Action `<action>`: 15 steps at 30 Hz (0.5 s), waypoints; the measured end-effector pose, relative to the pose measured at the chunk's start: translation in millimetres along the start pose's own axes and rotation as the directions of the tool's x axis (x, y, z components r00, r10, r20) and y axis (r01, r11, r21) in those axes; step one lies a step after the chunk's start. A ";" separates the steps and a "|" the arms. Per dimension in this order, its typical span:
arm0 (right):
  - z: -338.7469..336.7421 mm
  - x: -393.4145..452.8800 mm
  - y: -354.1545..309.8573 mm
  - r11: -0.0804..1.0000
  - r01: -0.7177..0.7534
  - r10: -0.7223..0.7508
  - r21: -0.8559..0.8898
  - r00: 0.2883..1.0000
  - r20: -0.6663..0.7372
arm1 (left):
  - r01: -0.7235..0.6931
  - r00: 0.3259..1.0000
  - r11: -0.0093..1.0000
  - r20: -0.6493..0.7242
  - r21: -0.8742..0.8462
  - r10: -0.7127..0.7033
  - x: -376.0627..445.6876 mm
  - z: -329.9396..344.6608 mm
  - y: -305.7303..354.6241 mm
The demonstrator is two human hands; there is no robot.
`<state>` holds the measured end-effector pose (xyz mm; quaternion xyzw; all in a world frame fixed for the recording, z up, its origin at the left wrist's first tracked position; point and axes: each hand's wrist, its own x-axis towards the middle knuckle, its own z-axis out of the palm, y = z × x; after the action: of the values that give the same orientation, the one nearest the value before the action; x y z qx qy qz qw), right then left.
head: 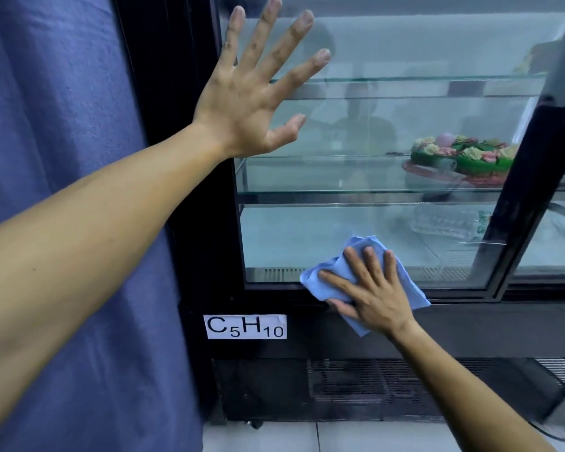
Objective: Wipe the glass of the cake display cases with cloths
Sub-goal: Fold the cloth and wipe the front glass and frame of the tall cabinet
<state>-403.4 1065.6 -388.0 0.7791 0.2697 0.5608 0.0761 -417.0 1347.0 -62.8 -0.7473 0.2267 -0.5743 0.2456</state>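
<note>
A black-framed cake display case fills the view, its front glass (pixel 388 132) hazy with reflections. My left hand (pixel 258 89) is spread flat with straight fingers against the upper left of the glass. My right hand (pixel 369 288) presses a crumpled light blue cloth (pixel 343 265) flat against the bottom edge of the glass, fingers straight on top of it. The cloth's lower part hangs over the black lower frame (pixel 470 318).
A green cake with pink and yellow flowers (pixel 463 154) sits on the middle glass shelf at right. A clear plastic container (pixel 444 223) lies below it. A white label reading C5H10 (pixel 244 326) is stuck beneath the glass. A blue curtain (pixel 62 125) hangs at left. A second case frame (pixel 555 125) adjoins at right.
</note>
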 end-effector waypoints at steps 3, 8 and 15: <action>3.8 -1.8 -13.1 0.997 -0.078 0.078 0.022 0.997 0.031 | -0.006 1.000 1.000 -0.008 0.000 0.006 -0.1 1.0 0.8; 13.4 51.9 -101.7 0.995 -0.043 0.036 0.094 0.997 0.073 | -0.002 1.000 1.000 0.014 -0.008 0.002 0.8 2.3 1.4; 15.7 73.3 -131.2 0.992 -0.052 0.057 0.117 0.997 -0.045 | -0.008 1.000 1.000 -0.003 -0.001 0.008 -0.4 3.0 -0.3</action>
<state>-416.5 1216.1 -387.8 0.7756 0.2821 0.5646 0.0090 -414.2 1347.7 -63.5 -0.7456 0.2301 -0.5745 0.2472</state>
